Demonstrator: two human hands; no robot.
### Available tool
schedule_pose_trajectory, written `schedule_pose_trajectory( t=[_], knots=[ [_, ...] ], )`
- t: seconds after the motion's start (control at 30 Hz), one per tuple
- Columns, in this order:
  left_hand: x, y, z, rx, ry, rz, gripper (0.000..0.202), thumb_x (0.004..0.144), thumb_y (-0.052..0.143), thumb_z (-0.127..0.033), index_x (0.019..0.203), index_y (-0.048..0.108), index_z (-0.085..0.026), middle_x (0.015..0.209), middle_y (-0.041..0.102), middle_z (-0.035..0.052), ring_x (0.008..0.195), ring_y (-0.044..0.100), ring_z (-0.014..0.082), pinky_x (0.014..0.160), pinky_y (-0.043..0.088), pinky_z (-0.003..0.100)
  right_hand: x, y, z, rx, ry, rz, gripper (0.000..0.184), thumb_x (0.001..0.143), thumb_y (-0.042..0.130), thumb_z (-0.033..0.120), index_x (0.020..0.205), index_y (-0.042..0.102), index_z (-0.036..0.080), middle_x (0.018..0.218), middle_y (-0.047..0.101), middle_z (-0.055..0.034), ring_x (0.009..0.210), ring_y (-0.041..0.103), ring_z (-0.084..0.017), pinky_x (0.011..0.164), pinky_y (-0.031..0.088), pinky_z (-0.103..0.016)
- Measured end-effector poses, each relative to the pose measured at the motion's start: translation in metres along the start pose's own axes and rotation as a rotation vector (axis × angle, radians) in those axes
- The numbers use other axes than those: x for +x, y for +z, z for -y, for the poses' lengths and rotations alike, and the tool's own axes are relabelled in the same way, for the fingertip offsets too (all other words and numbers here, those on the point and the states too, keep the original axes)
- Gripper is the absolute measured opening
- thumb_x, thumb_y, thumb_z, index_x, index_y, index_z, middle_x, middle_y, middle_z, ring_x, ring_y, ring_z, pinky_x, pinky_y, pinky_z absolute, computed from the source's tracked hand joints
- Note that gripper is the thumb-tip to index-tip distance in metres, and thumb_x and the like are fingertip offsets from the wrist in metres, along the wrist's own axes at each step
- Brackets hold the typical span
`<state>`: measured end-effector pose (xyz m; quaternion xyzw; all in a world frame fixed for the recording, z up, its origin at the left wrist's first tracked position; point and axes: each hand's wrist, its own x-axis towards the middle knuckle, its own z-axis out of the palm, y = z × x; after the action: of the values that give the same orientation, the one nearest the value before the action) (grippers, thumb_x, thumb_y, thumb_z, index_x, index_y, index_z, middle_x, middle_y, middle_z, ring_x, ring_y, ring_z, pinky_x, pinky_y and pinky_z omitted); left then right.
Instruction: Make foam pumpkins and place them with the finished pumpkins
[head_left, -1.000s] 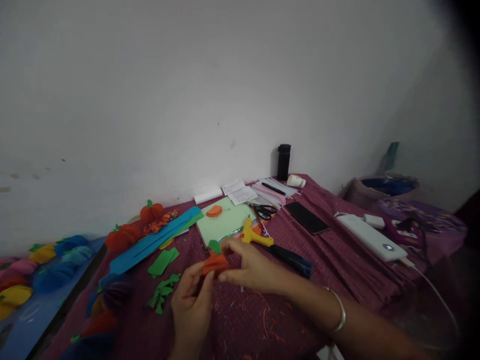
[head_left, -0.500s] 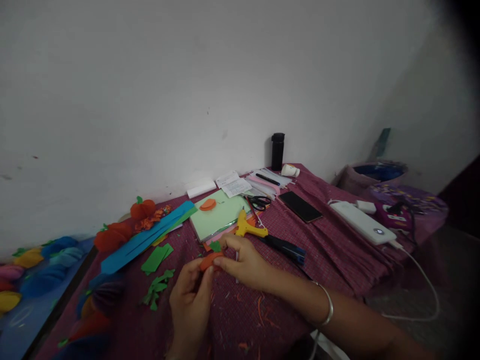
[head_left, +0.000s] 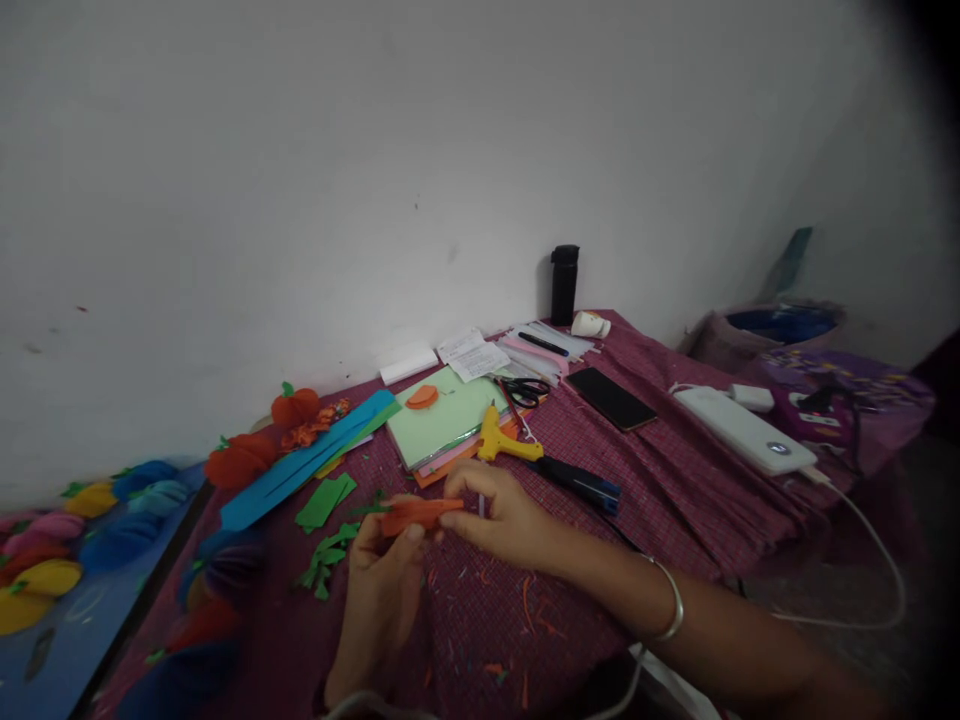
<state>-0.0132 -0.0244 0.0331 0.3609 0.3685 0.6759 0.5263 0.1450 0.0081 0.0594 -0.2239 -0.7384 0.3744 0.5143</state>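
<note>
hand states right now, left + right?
Left hand: closed, holding the orange paper piece between thumb and fingers.
Right hand: closed, thumb and fingers at the other end of the same piece.

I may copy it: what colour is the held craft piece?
The craft piece is mostly orange, best seen in the head view.

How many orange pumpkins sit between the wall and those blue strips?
2: the back pumpkin beside the orange scraps, and the front pumpkin to its left. Any behind them would be hidden.
</note>
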Motion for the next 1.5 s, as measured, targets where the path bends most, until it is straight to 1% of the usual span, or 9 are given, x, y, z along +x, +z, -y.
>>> schedule_pose_trajectory(
  t=[0.17,0.33,0.6,0.9,1.1,1.2,1.3,1.4,1.5],
  knots=[
    [0.009,-0.005,-0.022,-0.036,0.091,-0.104,0.027,0.059,0.082,-0.025,0.075,0.061,-0.018,0.077,0.064,-0.0005,0.065,0.057,0.0115,0.059,0.047,0.023,0.003,-0.009,-0.005,-0.076,-0.022,-0.144,0.005,0.081,0.059,0.018,0.077,0.055,0.019,0.077,0.057,0.0003,0.073,0.052,-0.013,0.071,0.040,-0.026],
    [0.005,-0.011,-0.044,-0.413,-0.102,0.137,0.039,0.077,0.067,-0.028,0.056,0.037,-0.017,0.059,0.037,-0.0037,0.053,0.040,0.0079,0.049,0.038,0.022,0.011,-0.025,-0.025,0.111,0.191,-0.374,0.013,0.079,0.062,0.030,0.077,0.054,0.019,0.071,0.051,0.0023,0.065,0.047,-0.012,0.061,0.037,-0.024],
    [0.001,0.002,-0.034,-0.279,-0.211,0.163,0.040,0.086,0.061,-0.026,0.062,0.030,-0.017,0.058,0.032,-0.0062,0.045,0.026,0.0042,0.041,0.023,0.018,0.013,-0.019,-0.036,0.181,0.264,-0.326,0.019,0.076,0.065,0.034,0.075,0.053,0.019,0.067,0.048,0.0034,0.062,0.045,-0.012,0.059,0.036,-0.023],
    [0.010,-0.002,-0.018,0.087,-0.175,0.018,0.038,0.070,0.077,-0.040,0.067,0.045,-0.018,0.048,0.034,-0.0100,0.042,0.028,0.0036,0.040,0.023,0.016,0.008,-0.016,-0.035,-0.297,-0.053,-0.212,0.004,0.084,0.055,0.019,0.080,0.054,0.020,0.078,0.058,-0.0013,0.076,0.054,-0.015,0.071,0.040,-0.028],
    [0.015,-0.013,-0.018,0.093,-0.001,0.000,0.045,0.081,0.063,-0.042,0.052,0.039,-0.018,0.045,0.032,-0.0072,0.039,0.026,0.0054,0.038,0.023,0.019,0.003,-0.018,-0.030,-0.416,-0.267,-0.175,0.006,0.086,0.056,0.016,0.086,0.059,0.021,0.083,0.064,-0.0040,0.082,0.058,-0.018,0.077,0.042,-0.033],
    [0.016,-0.018,-0.022,0.153,0.202,-0.010,0.041,0.079,0.066,-0.033,0.049,0.043,-0.017,0.049,0.041,-0.0046,0.045,0.038,0.0069,0.045,0.033,0.019,0.002,-0.017,-0.026,-0.388,-0.287,-0.174,0.005,0.086,0.057,0.017,0.087,0.060,0.021,0.084,0.066,-0.0044,0.082,0.059,-0.018,0.077,0.043,-0.034],
    [0.015,-0.020,-0.026,0.264,0.177,0.023,0.019,0.065,0.077,-0.020,0.078,0.064,-0.018,0.076,0.065,0.0003,0.067,0.058,0.0117,0.063,0.046,0.022,0.001,-0.015,-0.021,-0.304,-0.290,-0.169,0.005,0.088,0.056,0.020,0.086,0.060,0.021,0.083,0.066,-0.0045,0.082,0.060,-0.018,0.076,0.045,-0.034],
    [0.011,-0.017,-0.028,0.286,0.034,0.219,0.048,0.062,0.079,-0.020,0.109,0.066,-0.020,0.108,0.068,0.0088,0.091,0.065,0.0211,0.081,0.050,0.032,0.000,-0.013,-0.017,-0.220,-0.269,-0.119,0.008,0.089,0.056,0.025,0.083,0.060,0.021,0.082,0.066,-0.0045,0.082,0.061,-0.018,0.076,0.047,-0.034],
    [0.008,-0.015,-0.028,0.350,0.092,0.413,0.043,0.065,0.077,-0.025,0.107,0.071,-0.021,0.118,0.066,0.0121,0.114,0.057,0.0276,0.100,0.041,0.041,0.000,-0.012,-0.016,-0.161,-0.235,-0.023,0.013,0.089,0.057,0.031,0.082,0.061,0.021,0.082,0.066,-0.0050,0.082,0.062,-0.018,0.077,0.048,-0.035]
  ],
)
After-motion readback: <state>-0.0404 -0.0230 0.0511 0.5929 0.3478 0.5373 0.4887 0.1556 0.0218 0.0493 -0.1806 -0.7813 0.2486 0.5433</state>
